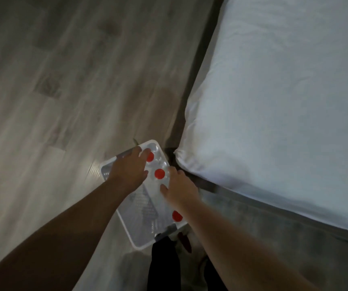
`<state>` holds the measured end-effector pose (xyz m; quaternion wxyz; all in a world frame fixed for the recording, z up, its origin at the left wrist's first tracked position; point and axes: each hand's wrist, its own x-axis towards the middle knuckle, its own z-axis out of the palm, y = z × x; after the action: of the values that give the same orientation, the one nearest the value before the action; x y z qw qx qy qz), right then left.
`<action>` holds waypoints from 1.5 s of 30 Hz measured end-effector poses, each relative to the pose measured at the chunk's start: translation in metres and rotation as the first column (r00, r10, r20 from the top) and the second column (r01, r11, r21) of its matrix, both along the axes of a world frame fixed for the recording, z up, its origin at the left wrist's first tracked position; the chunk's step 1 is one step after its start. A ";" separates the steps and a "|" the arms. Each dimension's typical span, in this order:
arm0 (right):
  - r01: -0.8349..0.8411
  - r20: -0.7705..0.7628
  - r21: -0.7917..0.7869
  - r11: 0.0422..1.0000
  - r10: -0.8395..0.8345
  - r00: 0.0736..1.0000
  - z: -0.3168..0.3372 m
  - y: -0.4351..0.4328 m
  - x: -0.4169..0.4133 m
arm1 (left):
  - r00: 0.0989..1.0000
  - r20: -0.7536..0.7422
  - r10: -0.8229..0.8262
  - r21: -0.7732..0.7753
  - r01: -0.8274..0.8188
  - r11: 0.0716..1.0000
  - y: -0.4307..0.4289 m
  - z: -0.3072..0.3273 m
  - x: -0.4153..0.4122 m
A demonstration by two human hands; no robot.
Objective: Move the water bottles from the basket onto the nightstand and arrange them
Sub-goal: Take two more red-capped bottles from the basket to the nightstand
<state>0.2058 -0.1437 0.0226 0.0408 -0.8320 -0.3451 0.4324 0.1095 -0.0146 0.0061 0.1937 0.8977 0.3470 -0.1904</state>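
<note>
In the head view, blurred and dim, a white basket sits on the wooden floor just off the corner of the bed, and three water bottles stand upright in it. Their long axes point up toward the camera, so each shows mainly as a red cap. The far bottle lies just beyond the left hand, whose fingers reach forward, fairly straight, and overlap the edge of its cap without curling round anything. The middle bottle lies between the two hands, nearer the right hand. That hand's forefinger and thumb are spread apart along the bottle's right side and hold nothing as far as the blur allows. The near bottle stands by the basket's right wall, partly under the right forearm, and neither hand is at it. Each hand appears to have its own bottle directly ahead of it, so a grasp from above round the neck or shoulder looks like the likely next step. The nightstand is not in view.
</note>
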 end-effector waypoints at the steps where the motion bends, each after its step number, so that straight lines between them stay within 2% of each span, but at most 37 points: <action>1: -0.017 0.010 -0.007 1.000 0.017 1.000 -0.009 0.003 -0.001 | 0.999 -0.005 -0.034 0.007 0.034 0.999 0.004 -0.011 0.002; 11: -0.033 0.033 -0.003 0.999 0.033 0.999 -0.057 0.027 -0.006 | 0.963 -0.046 -0.267 0.076 0.270 0.960 0.034 -0.055 0.019; 16: -0.050 0.057 0.028 0.998 0.048 0.997 -0.065 0.031 -0.007 | 0.959 0.023 -0.281 -0.006 0.281 0.960 0.037 -0.058 0.026; 23: -0.093 0.050 0.120 0.988 0.088 0.995 -0.053 0.027 -0.008 | 0.978 0.058 -0.200 -0.013 0.201 0.979 0.042 -0.044 0.013; 29: -0.095 0.030 0.177 0.980 0.091 0.995 -0.003 0.020 -0.003 | 0.982 0.129 -0.135 0.000 0.136 0.991 0.039 0.007 -0.013; 35: -0.105 0.036 0.200 0.974 0.099 0.994 0.075 0.003 0.001 | 0.981 0.179 -0.077 0.007 0.077 0.997 0.019 0.087 -0.028; 39: -0.009 0.045 0.243 0.970 -0.002 0.999 0.136 -0.022 0.003 | 0.970 0.241 0.032 -0.039 -0.024 0.999 -0.008 0.148 -0.027; 45: 0.279 0.021 0.322 0.905 -0.302 0.953 0.216 -0.088 0.005 | 0.905 0.407 0.128 -0.118 -0.086 0.989 -0.070 0.237 -0.015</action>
<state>0.2105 -0.2317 0.2391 0.2251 -0.8715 -0.2832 0.3310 0.0947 -0.0846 0.2432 0.3164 0.8867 0.3372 -0.0021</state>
